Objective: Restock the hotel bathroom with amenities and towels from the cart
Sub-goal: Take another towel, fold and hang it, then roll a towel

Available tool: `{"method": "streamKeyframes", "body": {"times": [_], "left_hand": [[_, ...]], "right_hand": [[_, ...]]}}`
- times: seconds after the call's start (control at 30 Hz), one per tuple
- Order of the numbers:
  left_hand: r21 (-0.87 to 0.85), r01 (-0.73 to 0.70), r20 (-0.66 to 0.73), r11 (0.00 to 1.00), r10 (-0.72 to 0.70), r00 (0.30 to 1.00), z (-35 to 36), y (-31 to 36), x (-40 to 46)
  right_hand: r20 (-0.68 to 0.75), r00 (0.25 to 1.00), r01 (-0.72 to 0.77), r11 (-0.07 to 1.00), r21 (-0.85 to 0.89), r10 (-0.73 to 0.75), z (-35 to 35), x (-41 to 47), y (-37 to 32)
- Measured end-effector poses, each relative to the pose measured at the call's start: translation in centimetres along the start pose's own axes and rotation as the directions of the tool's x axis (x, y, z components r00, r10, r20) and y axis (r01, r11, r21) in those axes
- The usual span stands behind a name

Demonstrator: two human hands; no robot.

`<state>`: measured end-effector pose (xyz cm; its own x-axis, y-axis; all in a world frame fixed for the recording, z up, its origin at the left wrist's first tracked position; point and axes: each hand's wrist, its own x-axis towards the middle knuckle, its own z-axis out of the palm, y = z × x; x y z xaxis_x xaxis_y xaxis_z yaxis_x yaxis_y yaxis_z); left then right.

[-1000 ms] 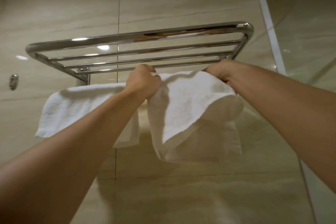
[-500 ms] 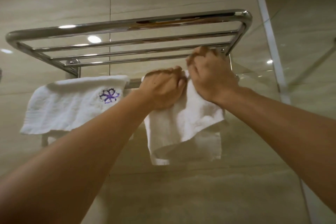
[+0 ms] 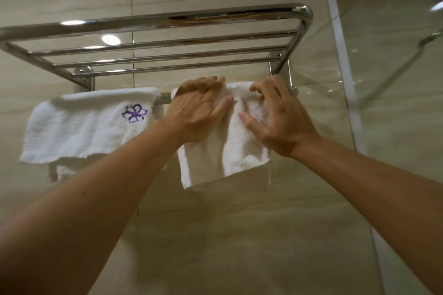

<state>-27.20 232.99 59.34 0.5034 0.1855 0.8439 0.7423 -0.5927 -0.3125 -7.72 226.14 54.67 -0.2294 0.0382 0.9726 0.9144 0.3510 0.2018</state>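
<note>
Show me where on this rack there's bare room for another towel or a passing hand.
The top shelf bars of the rack are bare from end to end. The lower rail is crowded: the embroidered towel left, the plain towel right under the left hand and right hand, only a short gap between towels.

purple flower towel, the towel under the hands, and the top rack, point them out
purple flower towel (image 3: pixel 79 127), head view, plain front face left of the embroidery
towel under the hands (image 3: pixel 215 160), head view, lower hanging front
top rack (image 3: pixel 119 23), head view, front chrome bar
</note>
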Motion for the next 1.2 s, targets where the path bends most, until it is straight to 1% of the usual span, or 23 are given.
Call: {"method": "streamKeyframes", "body": {"times": [0.07, 0.1, 0.17, 0.2, 0.23, 0.27, 0.3, 0.37, 0.4, 0.43, 0.5, 0.53, 0.6, 0.67, 0.77, 0.8, 0.83, 0.9, 0.97, 1.03, 1.1, 1.13, 1.2], "left_hand": [[-0.005, -0.009, -0.013, 1.0, 0.009, 1.0, 0.2, 0.4, -0.9], [-0.015, -0.023, -0.018, 1.0, 0.022, 1.0, 0.1, 0.6, -1.4], [-0.08, -0.043, -0.063, 0.996, 0.038, 0.997, -0.1, 1.2, -2.7], [-0.119, -0.045, -0.094, 0.992, 0.034, 0.995, -0.3, 1.7, -3.6], [-0.149, -0.05, -0.121, 0.988, 0.032, 0.992, -0.3, 2.1, -4.7], [-0.158, -0.071, -0.136, 0.985, 0.049, 0.99, -0.2, 2.6, -5.9], [-0.133, -0.112, -0.134, 0.985, 0.094, 0.987, -0.1, 3.1, -7.2], [-0.031, -0.187, -0.066, 0.982, 0.185, 0.981, 0.5, 4.0, -9.5], [0.021, -0.192, -0.036, 0.981, 0.193, 0.981, 0.9, 4.3, -10.4], [0.046, -0.171, -0.042, 0.984, 0.173, 0.984, 1.3, 4.5, -11.0], [0.009, -0.076, -0.168, 0.997, 0.077, 0.983, 1.4, 4.9, -11.4], [-0.038, -0.023, -0.252, 0.999, 0.013, 0.968, 1.1, 5.0, -11.5], [-0.106, 0.089, -0.347, 0.99, -0.12, 0.93, 0.1, 5.1, -11.4], [-0.139, 0.181, -0.399, 0.974, -0.223, 0.89, -0.7, 5.2, -11.3], [-0.225, 0.261, -0.448, 0.939, -0.338, 0.828, -1.5, 5.8, -11.5], [-0.248, 0.269, -0.451, 0.931, -0.357, 0.818, -1.7, 6.0, -11.6], [-0.26, 0.267, -0.45, 0.928, -0.361, 0.816, -1.7, 6.0, -11.7], [-0.265, 0.268, -0.452, 0.926, -0.365, 0.814, -1.7, 6.1, -12.0], [-0.301, 0.329, -0.444, 0.895, -0.437, 0.783, -2.0, 6.1, -12.4], [-0.387, 0.448, -0.371, 0.806, -0.581, 0.724, -2.2, 6.2, -12.7], [-0.478, 0.579, -0.219, 0.661, -0.728, 0.65, -2.3, 6.5, -13.0], [-0.504, 0.616, -0.154, 0.605, -0.765, 0.625, -2.1, 6.5, -13.0], [-0.537, 0.643, -0.085, 0.546, -0.793, 0.603, -1.8, 6.3, -13.2]], "right_hand": [[0.056, 0.998, -0.007, 0.997, 0.078, 0.003, -0.9, -1.7, -0.1], [0.09, 0.996, 0.015, 0.996, 0.088, -0.023, -1.4, -2.6, -0.1], [0.143, 0.983, 0.111, 0.993, 0.042, -0.116, -2.3, -4.4, -0.1], [0.156, 0.975, 0.162, 0.987, -0.015, -0.158, -2.4, -5.5, -0.2], [0.166, 0.972, 0.178, 0.981, -0.078, -0.164, -2.3, -6.5, -0.3], [0.174, 0.979, 0.123, 0.987, -0.104, -0.104, -2.0, -7.4, -0.6], [0.173, 0.985, -0.002, 0.996, -0.087, 0.017, -1.7, -8.0, -1.0], [0.133, 0.946, -0.304, 0.95, 0.065, 0.294, -0.9, -8.5, -2.1], [0.115, 0.925, -0.376, 0.917, 0.136, 0.363, -0.7, -8.3, -2.6], [0.109, 0.912, -0.409, 0.894, 0.181, 0.395, -0.7, -8.1, -3.0], [0.138, 0.878, -0.479, 0.838, 0.261, 0.458, -0.9, -7.6, -3.4], [0.159, 0.854, -0.52, 0.797, 0.305, 0.496, -1.2, -7.5, -3.5], [0.146, 0.812, -0.577, 0.743, 0.339, 0.565, -2.0, -7.5, -3.5], [0.121, 0.796, -0.601, 0.754, 0.265, 0.592, -2.7, -7.5, -3.4], [0.032, 0.837, -0.547, 0.83, 0.11, 0.547, -3.6, -7.5, -3.9], [-0.014, 0.854, -0.516, 0.852, 0.092, 0.519, -3.8, -7.3, -4.4], [-0.046, 0.866, -0.49, 0.864, 0.112, 0.497, -4.0, -7.2, -4.8], [-0.055, 0.88, -0.447, 0.861, 0.241, 0.472, -4.1, -7.0, -5.3], [-0.032, 0.875, -0.449, 0.835, 0.317, 0.483, -4.1, -6.8, -5.3], [0.011, 0.852, -0.5, 0.807, 0.314, 0.524, -4.1, -7.0, -5.1], [0.037, 0.813, -0.568, 0.778, 0.267, 0.581, -4.0, -7.1, -4.9], [0.038, 0.797, -0.595, 0.772, 0.224, 0.603, -3.9, -7.2, -4.8], [0.032, 0.78, -0.623, 0.773, 0.12, 0.625, -4.0, -7.1, -5.0]]}}
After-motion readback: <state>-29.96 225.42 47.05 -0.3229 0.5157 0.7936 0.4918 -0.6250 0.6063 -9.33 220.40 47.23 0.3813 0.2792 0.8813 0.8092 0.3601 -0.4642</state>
